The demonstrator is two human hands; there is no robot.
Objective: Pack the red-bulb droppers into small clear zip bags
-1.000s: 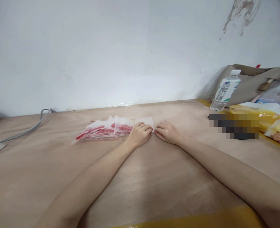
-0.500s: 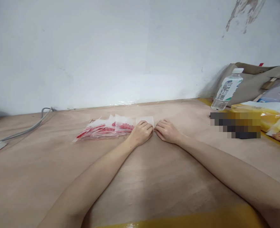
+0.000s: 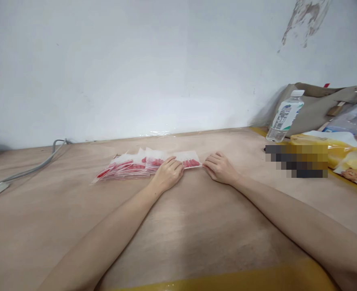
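A small clear zip bag [image 3: 188, 156] with several red pieces along its near edge lies flat on the table between my hands. My left hand [image 3: 170, 171] is closed on the bag's left corner, its fingers covering that end. My right hand [image 3: 219, 167] pinches the right end of the near edge, fingers curled together. Just left of my left hand is a pile of similar zip bags [image 3: 127, 165] with red contents, overlapping one another. What exactly the red pieces are is too small to tell.
On the right stand a clear bottle [image 3: 284, 117] with a white cap and a grey bag [image 3: 313, 109]. Yellow packages [image 3: 348, 151] and a blurred-out dark object [image 3: 299, 161] lie in front. A grey cable [image 3: 45, 159] runs along the left, before the wall [image 3: 120, 72].
My hands have moved apart along the bag's near edge, the left one leftward and the right one slightly rightward. The red pieces, hidden before, now show between them.
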